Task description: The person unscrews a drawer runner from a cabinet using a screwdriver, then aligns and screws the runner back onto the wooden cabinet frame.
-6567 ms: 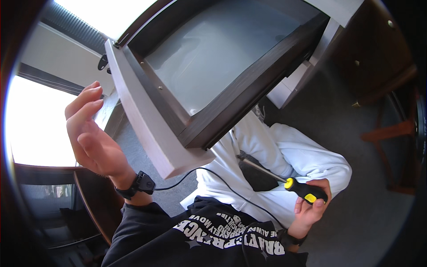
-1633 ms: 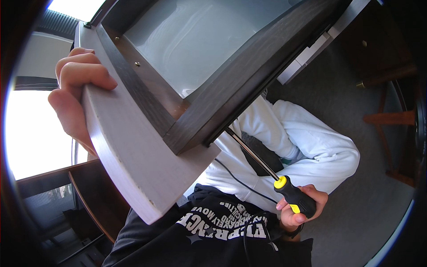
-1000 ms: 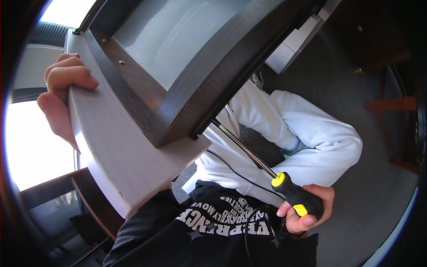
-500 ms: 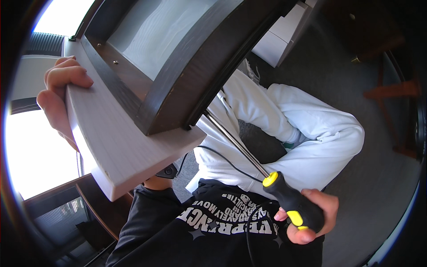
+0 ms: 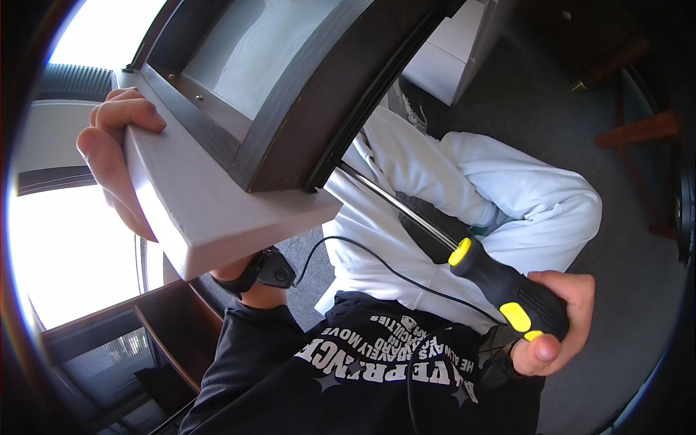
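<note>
A drawer with a dark brown wooden box [image 5: 312,109] and a pale whitish front panel [image 5: 217,206] is raised and tilted before me. My left hand [image 5: 116,141] grips the panel's far left edge, fingers curled over it. Two small brass-coloured screws [image 5: 199,97] show on the inner side against the panel. In my right hand [image 5: 569,315] is a screwdriver [image 5: 507,286] with a black and yellow handle and a long metal shaft. That shaft runs up to the lower corner where box and panel meet; its tip is hidden behind the box's edge.
My crossed legs in white trousers [image 5: 522,181] lie beneath the drawer, on dark grey carpet [image 5: 536,94]. A black cable [image 5: 377,261] loops from a wrist device [image 5: 275,270] across my lap. White drawers [image 5: 442,65] stand beyond; a brown cabinet [image 5: 109,326] is at lower left.
The screwdriver's handle and my right hand have shifted right and slightly up. The panel's near corner has risen a little, and my left hand, still gripping, appears slightly farther right.
</note>
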Available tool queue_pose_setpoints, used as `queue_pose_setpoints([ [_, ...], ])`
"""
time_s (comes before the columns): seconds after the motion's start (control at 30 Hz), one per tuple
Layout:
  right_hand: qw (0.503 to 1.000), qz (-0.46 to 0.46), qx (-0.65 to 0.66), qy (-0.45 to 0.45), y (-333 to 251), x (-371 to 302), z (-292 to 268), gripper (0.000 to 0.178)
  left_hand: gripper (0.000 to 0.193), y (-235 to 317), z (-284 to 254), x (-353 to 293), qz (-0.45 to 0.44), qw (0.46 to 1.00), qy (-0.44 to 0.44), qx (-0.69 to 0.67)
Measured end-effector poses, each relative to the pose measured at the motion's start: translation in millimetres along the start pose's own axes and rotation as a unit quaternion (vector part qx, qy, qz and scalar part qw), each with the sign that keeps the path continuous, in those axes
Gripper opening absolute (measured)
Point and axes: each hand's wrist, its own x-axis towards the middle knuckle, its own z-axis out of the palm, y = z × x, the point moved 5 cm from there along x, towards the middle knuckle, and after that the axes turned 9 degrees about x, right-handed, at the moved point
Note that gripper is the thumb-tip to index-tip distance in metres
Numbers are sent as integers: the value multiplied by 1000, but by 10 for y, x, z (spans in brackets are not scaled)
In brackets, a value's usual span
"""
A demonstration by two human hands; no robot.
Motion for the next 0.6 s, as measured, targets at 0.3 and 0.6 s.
queue_pose_setpoints([
  [0.3, 866, -462, -102, -164, -181, 57, 170, 52, 54, 65, -29, -27, -62, 997, 49, 3],
  [0.6, 973, -224, -43, 31, 151, -108, 18, 91, 58, -14, -87, -25, -52, 998, -11, -14],
])
